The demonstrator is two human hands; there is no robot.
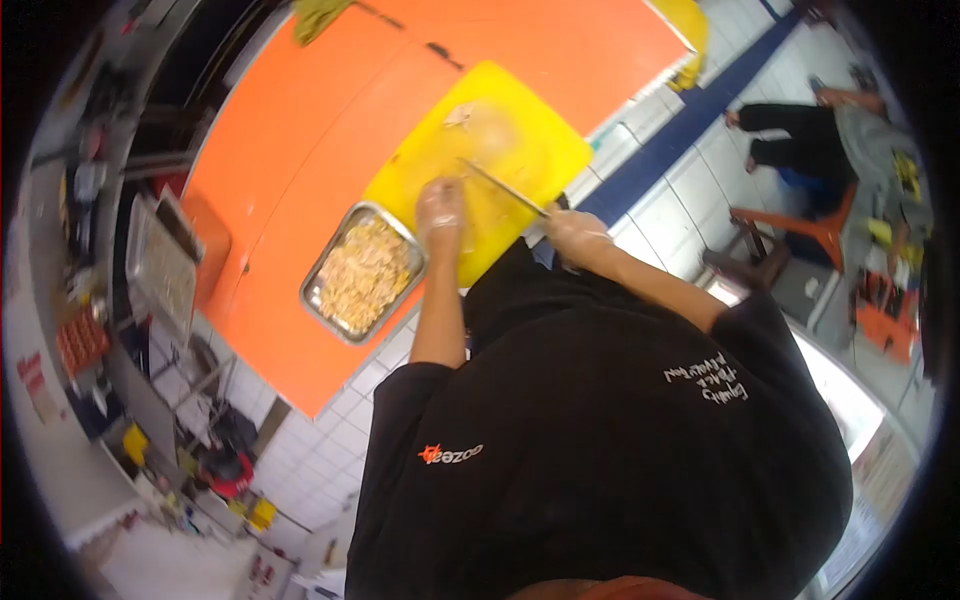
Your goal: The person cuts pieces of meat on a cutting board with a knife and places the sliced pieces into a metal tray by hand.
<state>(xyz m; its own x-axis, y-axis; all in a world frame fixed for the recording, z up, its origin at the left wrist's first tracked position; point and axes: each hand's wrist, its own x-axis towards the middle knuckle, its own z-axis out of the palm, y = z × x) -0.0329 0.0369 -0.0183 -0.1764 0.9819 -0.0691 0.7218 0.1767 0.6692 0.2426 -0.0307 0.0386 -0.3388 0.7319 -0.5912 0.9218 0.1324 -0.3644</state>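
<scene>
Left fingers (436,188): bunched close together, ends turned toward the far end of the yellow cutting board (555,148); blur keeps me from telling whether they pinch anything.
Left hand (441,210): one, in a thin clear glove; at the board, on the half nearer the metal tray, back of the hand uppermost.
Right fingers (561,217): wrapped round the handle end of the knife; I cannot make out each finger.
Right hand (583,238): one, likewise gloved; just outside the board's right edge.
Knife (503,186): one, slim blade reaching in from the board's right edge toward its middle, tip beyond the left fingers; I cannot tell whether the edge meets the surface.
Left forearm (440,315): bare, nearly straight out from the sleeve to the board's near left part.
Right forearm (655,283): bare, slanting inward from the sleeve to the board's right edge.
Pale scrap (460,116): a small pile, lying flat on the board toward its far end, well apart from both hands.
Metal tray (313,294): one, rectangular, just left of the board, beside the left wrist.
Chopped pale food (360,270): many small pieces, spread across the tray, left of the board.
Orange table (300,160): under the board, running beyond it to left and far side.
Yellow-green cloth (316,20): on the table, far left of the board.
Black shirt (600,400): the wearer's, on the near side of the board.
Another person (870,150): dark trousers, well apart to the right of the board, over white floor tiles (670,225).
</scene>
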